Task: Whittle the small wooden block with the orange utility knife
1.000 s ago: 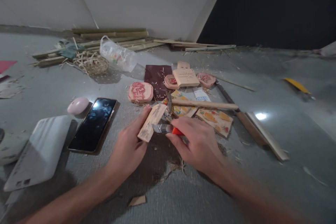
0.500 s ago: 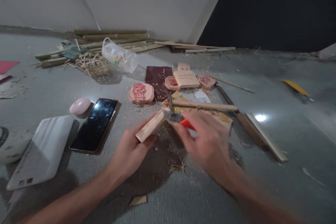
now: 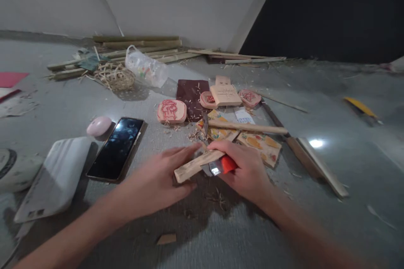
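Where the left hand (image 3: 158,172) curves about one end of a wooden block (image 3: 196,165), its fingers lie along the far side and its thumb under the near side, the wood between them, though blur makes it impossible to tell how firmly they press. The right hand (image 3: 249,168) is clamped on a red-handled cutter (image 3: 228,164), whose metal front sits at the block's near side, and one finger appears to meet the block's right end. Both hands and the block are well short of the far edge of the grey floor (image 3: 230,237). Just beyond them a hammer (image 3: 246,127) lies across a patterned piece (image 3: 221,134), its head to the left. Farther on is a dark red sheet (image 3: 193,91); a rounded wooden piece (image 3: 172,111) with a red drawing sits by its near left corner, and a rectangular wooden piece (image 3: 225,95) marked with lines lies by its right edge. To the left a phone (image 3: 116,149) lies flat, a pink oval object (image 3: 99,126) near its far left corner. Bamboo poles (image 3: 142,43) and a woven basket (image 3: 115,77) lie toward the floor's far edge
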A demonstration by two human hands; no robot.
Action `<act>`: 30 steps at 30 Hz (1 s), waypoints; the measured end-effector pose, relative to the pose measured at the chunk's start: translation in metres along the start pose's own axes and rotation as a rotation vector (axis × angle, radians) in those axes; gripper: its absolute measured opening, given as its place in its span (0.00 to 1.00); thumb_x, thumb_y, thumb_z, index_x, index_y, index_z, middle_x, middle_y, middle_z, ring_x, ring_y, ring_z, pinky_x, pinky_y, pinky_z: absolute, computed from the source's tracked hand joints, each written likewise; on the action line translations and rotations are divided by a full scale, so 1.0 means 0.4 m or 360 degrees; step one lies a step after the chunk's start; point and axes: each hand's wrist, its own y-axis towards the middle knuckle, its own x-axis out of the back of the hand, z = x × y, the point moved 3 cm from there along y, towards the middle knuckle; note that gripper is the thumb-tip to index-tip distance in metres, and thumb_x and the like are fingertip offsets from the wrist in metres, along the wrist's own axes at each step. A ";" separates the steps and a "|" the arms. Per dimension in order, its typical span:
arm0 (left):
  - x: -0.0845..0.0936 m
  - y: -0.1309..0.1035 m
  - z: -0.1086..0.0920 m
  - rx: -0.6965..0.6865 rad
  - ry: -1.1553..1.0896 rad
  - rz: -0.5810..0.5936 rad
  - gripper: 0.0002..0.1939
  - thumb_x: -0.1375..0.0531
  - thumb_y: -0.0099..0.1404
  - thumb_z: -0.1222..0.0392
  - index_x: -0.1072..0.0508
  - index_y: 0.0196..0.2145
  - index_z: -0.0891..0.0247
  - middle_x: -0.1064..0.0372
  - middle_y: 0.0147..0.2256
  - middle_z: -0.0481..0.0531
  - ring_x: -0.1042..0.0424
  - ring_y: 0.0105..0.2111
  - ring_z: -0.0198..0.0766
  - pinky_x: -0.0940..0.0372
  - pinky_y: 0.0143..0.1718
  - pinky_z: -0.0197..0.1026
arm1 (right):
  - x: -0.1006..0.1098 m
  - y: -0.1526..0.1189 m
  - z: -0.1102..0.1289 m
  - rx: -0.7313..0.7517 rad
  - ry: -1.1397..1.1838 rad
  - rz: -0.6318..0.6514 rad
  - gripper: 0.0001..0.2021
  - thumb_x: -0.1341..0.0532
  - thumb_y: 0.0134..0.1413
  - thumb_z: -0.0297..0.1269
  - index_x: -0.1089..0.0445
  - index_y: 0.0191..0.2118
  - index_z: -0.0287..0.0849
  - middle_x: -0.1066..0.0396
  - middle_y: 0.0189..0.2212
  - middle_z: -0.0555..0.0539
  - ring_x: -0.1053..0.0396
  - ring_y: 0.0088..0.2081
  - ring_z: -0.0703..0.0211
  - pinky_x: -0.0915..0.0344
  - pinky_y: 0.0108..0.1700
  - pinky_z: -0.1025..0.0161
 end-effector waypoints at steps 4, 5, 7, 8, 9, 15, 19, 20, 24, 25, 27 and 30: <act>0.131 -0.034 0.027 0.0307 0.0875 -0.0242 0.33 0.39 0.66 0.54 0.36 0.68 0.48 0.32 0.62 0.57 0.32 0.61 0.63 0.34 0.60 0.65 | 0.002 0.001 -0.006 0.0033 -0.0026 -0.0015 0.09 0.40 0.67 0.34 0.29 0.51 0.47 0.19 0.41 0.51 0.22 0.39 0.60 0.33 0.41 0.64; 0.165 -0.043 0.040 0.0482 0.1052 -0.0319 0.29 0.42 0.69 0.51 0.35 0.66 0.49 0.31 0.59 0.60 0.30 0.59 0.66 0.33 0.57 0.67 | 0.003 0.001 -0.007 0.0040 -0.0027 -0.0014 0.09 0.40 0.67 0.34 0.29 0.51 0.47 0.19 0.40 0.51 0.22 0.39 0.60 0.33 0.40 0.64; 0.212 -0.059 0.072 0.0817 0.1223 -0.0298 0.27 0.45 0.70 0.45 0.33 0.63 0.52 0.30 0.52 0.64 0.28 0.53 0.68 0.30 0.49 0.66 | 0.004 0.000 -0.010 0.0051 -0.0036 -0.0015 0.09 0.40 0.68 0.33 0.29 0.51 0.47 0.19 0.40 0.51 0.22 0.39 0.60 0.33 0.40 0.64; 0.227 -0.064 0.087 0.0940 0.1274 -0.0290 0.27 0.44 0.69 0.42 0.32 0.61 0.53 0.30 0.49 0.64 0.26 0.50 0.68 0.30 0.48 0.66 | 0.005 -0.001 -0.011 0.0056 -0.0043 -0.0013 0.09 0.41 0.68 0.33 0.29 0.51 0.47 0.19 0.40 0.51 0.22 0.38 0.60 0.33 0.40 0.64; 0.235 -0.067 0.102 0.1052 0.1300 -0.0250 0.29 0.44 0.68 0.38 0.32 0.61 0.54 0.30 0.47 0.64 0.26 0.49 0.68 0.31 0.48 0.66 | 0.006 -0.002 -0.012 0.0058 -0.0049 -0.0007 0.10 0.42 0.68 0.32 0.29 0.51 0.47 0.19 0.39 0.50 0.22 0.38 0.60 0.33 0.40 0.64; 0.224 -0.051 0.136 0.1261 0.1251 -0.0170 0.29 0.48 0.69 0.39 0.33 0.61 0.55 0.28 0.47 0.70 0.23 0.43 0.67 0.30 0.40 0.62 | 0.008 -0.002 -0.013 0.0056 -0.0053 0.0006 0.08 0.40 0.69 0.35 0.28 0.50 0.47 0.20 0.39 0.50 0.23 0.38 0.59 0.33 0.41 0.64; 0.225 -0.044 0.135 0.1294 0.1271 -0.0084 0.33 0.45 0.68 0.44 0.39 0.66 0.61 0.27 0.48 0.73 0.24 0.47 0.69 0.29 0.42 0.60 | 0.008 -0.003 -0.014 0.0040 -0.0057 0.0016 0.09 0.41 0.68 0.34 0.28 0.50 0.47 0.20 0.39 0.50 0.23 0.38 0.58 0.33 0.41 0.63; 0.229 -0.044 0.137 0.1302 0.1273 -0.0057 0.36 0.45 0.67 0.44 0.41 0.68 0.61 0.27 0.50 0.73 0.24 0.48 0.69 0.29 0.44 0.60 | 0.007 -0.003 -0.015 0.0031 -0.0053 0.0023 0.09 0.41 0.67 0.33 0.28 0.50 0.47 0.20 0.39 0.50 0.23 0.37 0.58 0.32 0.41 0.63; 0.259 -0.040 0.146 0.1337 0.1264 0.0009 0.47 0.43 0.66 0.34 0.50 0.73 0.61 0.28 0.57 0.73 0.26 0.55 0.71 0.32 0.52 0.63 | 0.008 -0.003 -0.016 0.0015 -0.0060 0.0042 0.11 0.40 0.64 0.31 0.28 0.50 0.47 0.20 0.39 0.50 0.24 0.37 0.57 0.33 0.41 0.62; 0.268 -0.036 0.147 0.1355 0.1263 0.0023 0.48 0.44 0.66 0.31 0.48 0.73 0.61 0.28 0.58 0.73 0.27 0.56 0.71 0.33 0.54 0.63 | 0.008 -0.002 -0.015 0.0021 -0.0063 0.0041 0.11 0.40 0.64 0.31 0.28 0.50 0.47 0.20 0.39 0.50 0.23 0.37 0.57 0.33 0.41 0.62; 0.283 -0.022 0.148 0.1378 0.1267 0.0041 0.49 0.46 0.66 0.27 0.45 0.73 0.62 0.28 0.58 0.73 0.28 0.57 0.71 0.33 0.55 0.64 | 0.009 0.000 -0.012 0.0037 -0.0069 0.0031 0.10 0.39 0.64 0.33 0.28 0.50 0.47 0.20 0.39 0.49 0.23 0.37 0.57 0.33 0.41 0.62; 0.299 0.009 0.147 0.1349 0.1294 0.0071 0.48 0.45 0.66 0.26 0.41 0.72 0.62 0.27 0.57 0.72 0.26 0.56 0.70 0.32 0.54 0.63 | 0.012 0.003 -0.008 0.0054 -0.0076 0.0019 0.09 0.38 0.65 0.34 0.28 0.49 0.47 0.20 0.38 0.50 0.23 0.37 0.57 0.33 0.40 0.63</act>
